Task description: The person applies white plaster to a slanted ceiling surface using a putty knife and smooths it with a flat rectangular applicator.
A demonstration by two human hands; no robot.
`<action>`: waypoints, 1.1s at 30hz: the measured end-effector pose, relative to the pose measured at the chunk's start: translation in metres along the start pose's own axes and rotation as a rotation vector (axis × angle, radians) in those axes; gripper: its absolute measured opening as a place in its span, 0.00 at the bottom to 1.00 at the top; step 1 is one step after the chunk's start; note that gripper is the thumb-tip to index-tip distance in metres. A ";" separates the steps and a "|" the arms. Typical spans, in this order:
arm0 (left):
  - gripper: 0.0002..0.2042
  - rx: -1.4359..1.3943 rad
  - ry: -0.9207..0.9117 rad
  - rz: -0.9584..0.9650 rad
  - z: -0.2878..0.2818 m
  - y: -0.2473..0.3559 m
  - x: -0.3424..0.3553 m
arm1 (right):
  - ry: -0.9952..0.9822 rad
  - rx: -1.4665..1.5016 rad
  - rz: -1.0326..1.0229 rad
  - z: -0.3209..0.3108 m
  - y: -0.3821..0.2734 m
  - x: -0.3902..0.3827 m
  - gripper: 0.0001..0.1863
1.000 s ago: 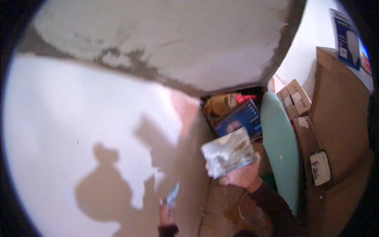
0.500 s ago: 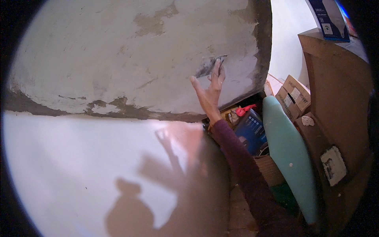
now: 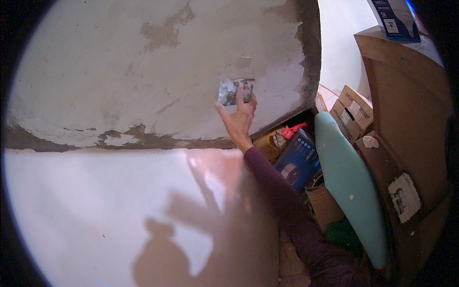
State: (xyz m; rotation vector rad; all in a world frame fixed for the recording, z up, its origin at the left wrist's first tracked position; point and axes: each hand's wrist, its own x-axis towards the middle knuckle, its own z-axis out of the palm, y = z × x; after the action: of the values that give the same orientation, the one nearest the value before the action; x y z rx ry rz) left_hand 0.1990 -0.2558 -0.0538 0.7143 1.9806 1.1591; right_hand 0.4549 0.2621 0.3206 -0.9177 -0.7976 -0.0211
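Holding a smeared, squarish plate against patchy plaster at twelve o'clock with half-spread right hand. Cannot tell left hand's state.

1 right hand, 1 maroon sleeve, 1 flat scraper, 2 blue boxes, 1 taped carton, 1 teal board, 1 red item, 1 crumpled white scrap, 1 off-white rectangular piece.

- The head camera, a wide fisheye, looked from the person's head along the outstretched right arm.
- It faced the patchy plastered surface, near enough for it to fill the upper left.
- Straight edges bowed toward its dark rim.
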 end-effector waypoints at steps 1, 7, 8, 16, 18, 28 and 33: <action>0.18 -0.003 0.002 0.001 0.000 -0.001 0.000 | 0.017 0.067 0.061 -0.007 -0.001 0.003 0.51; 0.17 0.009 -0.016 0.006 -0.002 0.000 0.001 | 0.083 0.546 0.350 -0.033 -0.022 0.055 0.50; 0.17 0.011 -0.020 0.003 -0.001 0.000 0.003 | 0.070 0.529 0.371 -0.032 -0.029 0.058 0.50; 0.16 0.005 -0.016 -0.009 -0.006 -0.004 -0.005 | -0.062 0.243 0.220 -0.036 -0.058 0.013 0.53; 0.16 0.005 -0.016 -0.012 -0.007 -0.005 -0.006 | 0.170 0.262 0.028 -0.024 -0.043 0.036 0.54; 0.16 -0.002 -0.029 -0.021 -0.004 -0.009 -0.010 | 0.082 0.015 -0.001 -0.018 0.023 0.008 0.53; 0.16 -0.025 -0.012 -0.046 -0.006 -0.016 -0.016 | 0.075 0.485 0.280 -0.024 -0.037 0.047 0.54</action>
State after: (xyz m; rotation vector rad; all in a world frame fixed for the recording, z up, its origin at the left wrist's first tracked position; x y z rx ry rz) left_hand 0.2014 -0.2779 -0.0613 0.6581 1.9588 1.1479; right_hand 0.4906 0.2355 0.3674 -0.5553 -0.5619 0.3664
